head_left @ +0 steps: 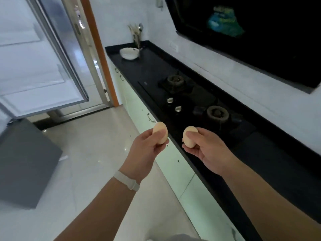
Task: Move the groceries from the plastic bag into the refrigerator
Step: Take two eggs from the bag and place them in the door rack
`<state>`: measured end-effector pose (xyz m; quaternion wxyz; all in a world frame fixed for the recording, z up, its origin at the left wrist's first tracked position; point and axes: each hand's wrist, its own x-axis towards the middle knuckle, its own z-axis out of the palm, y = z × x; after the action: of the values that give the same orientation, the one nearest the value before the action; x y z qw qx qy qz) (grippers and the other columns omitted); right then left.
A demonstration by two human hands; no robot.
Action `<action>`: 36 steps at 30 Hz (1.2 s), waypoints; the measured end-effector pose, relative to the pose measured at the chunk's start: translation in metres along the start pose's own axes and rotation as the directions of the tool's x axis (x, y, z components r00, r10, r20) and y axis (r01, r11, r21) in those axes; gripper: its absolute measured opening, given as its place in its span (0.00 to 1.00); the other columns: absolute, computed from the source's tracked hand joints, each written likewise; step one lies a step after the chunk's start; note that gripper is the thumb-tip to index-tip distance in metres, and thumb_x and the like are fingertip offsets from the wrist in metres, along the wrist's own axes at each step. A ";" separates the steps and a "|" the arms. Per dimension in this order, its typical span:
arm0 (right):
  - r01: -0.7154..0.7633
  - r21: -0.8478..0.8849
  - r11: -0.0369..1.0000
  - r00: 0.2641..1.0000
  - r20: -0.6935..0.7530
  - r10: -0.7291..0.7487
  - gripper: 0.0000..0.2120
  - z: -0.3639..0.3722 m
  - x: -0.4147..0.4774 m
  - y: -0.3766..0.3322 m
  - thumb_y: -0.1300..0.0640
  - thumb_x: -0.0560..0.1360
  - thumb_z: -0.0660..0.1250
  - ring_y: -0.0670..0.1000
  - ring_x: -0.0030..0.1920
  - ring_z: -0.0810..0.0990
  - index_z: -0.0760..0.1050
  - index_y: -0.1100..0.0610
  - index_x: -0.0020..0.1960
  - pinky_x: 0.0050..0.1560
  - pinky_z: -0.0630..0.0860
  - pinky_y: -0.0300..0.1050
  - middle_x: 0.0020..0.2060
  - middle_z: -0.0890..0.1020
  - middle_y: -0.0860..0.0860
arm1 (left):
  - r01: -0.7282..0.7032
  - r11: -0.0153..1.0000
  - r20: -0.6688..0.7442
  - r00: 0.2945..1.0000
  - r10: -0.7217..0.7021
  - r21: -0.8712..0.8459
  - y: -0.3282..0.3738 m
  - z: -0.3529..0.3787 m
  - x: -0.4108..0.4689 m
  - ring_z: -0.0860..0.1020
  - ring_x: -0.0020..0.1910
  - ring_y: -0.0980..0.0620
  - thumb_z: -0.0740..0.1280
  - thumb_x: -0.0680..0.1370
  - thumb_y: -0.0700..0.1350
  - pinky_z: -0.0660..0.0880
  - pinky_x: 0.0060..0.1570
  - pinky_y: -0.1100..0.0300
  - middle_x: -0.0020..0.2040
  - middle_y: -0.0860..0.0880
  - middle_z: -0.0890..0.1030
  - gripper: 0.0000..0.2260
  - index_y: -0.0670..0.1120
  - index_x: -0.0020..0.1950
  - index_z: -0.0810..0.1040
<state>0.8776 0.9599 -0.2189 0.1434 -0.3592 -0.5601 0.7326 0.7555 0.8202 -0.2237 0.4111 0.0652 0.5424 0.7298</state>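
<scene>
My left hand (145,150), with a white band on its wrist, grips a pale brown egg (159,131) held upright over the floor beside the counter edge. A second pale brown egg (190,136) sits in the fingers of my right hand (206,150) above the counter's front edge. The refrigerator's upper door (34,54) stands swung open at the far left, its white inner shelves facing me. A grey lower refrigerator door (24,164) juts out below it. The plastic bag is not in view.
A black countertop (147,66) runs along the right wall with a two-burner gas hob (194,100). A stack of white bowls (129,53) and a utensil holder (137,34) stand at its far end. A dark range hood (251,35) hangs above. Glossy tiled floor (97,153) lies below.
</scene>
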 end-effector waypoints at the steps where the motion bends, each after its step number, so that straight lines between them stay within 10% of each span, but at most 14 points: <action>1: 0.000 -0.002 1.000 1.000 0.025 0.001 0.09 0.017 0.008 -0.001 0.56 0.77 0.69 0.57 0.56 0.81 0.79 0.58 0.56 0.50 0.80 0.43 0.59 0.78 0.61 | -0.011 1.000 -0.019 1.000 0.011 -0.009 0.008 -0.014 0.002 0.82 0.46 0.52 0.69 0.78 0.42 0.77 0.49 0.61 0.52 0.45 0.82 0.10 0.41 0.58 0.80; 16: -0.121 0.062 0.991 0.906 0.414 0.085 0.05 0.195 0.129 -0.014 0.60 0.78 0.67 0.50 0.47 0.79 0.78 0.61 0.50 0.45 0.80 0.41 0.47 0.79 0.56 | -0.152 0.984 -0.376 0.920 0.109 -0.089 0.081 -0.154 0.046 0.81 0.47 0.50 0.69 0.78 0.42 0.76 0.44 0.62 0.51 0.45 0.82 0.11 0.40 0.60 0.79; 36: -0.128 0.026 0.991 0.728 0.681 0.076 0.10 0.330 0.356 -0.109 0.58 0.78 0.67 0.53 0.52 0.78 0.76 0.60 0.58 0.49 0.80 0.44 0.54 0.77 0.60 | -0.294 0.954 -0.691 0.702 0.170 -0.064 0.207 -0.215 0.207 0.82 0.42 0.53 0.69 0.78 0.42 0.77 0.39 0.64 0.52 0.43 0.81 0.12 0.39 0.60 0.79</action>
<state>0.3806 0.9775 -0.2110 -0.0985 -0.0922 -0.5265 0.8394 0.3943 0.7852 -0.2083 0.0934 -0.1727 0.5779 0.7921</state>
